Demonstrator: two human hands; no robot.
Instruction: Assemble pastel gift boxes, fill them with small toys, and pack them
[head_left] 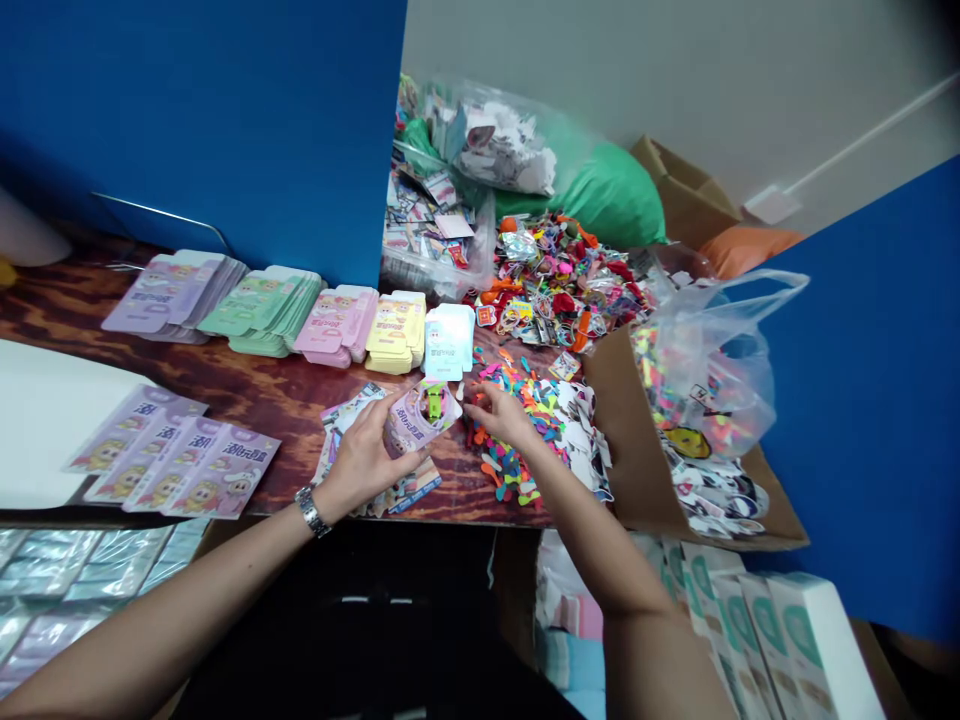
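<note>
My left hand (361, 447) is closed around a small purple printed carton (409, 428), held tilted above the table. The carton's end nearest my right hand is open, and a bright green piece (434, 401) shows at it. Close to that opening is my right hand (499, 412), its thumb and fingers drawn together. A small pale piece (460, 391) shows at its fingertips, too small to name. Beneath my right forearm spreads a pile of colourful balloons (517, 400). Printed cards (416, 487) lie partly hidden under my left hand.
Flat carton stacks line the back: purple (169, 290), green (262, 310), pink (336, 322), yellow (395, 330) and pale blue (448, 340). Several purple cartons (225, 470) overlap at left. Small trinkets (562, 270) heap behind. A cardboard box (637, 440) and plastic bag (720, 370) stand right.
</note>
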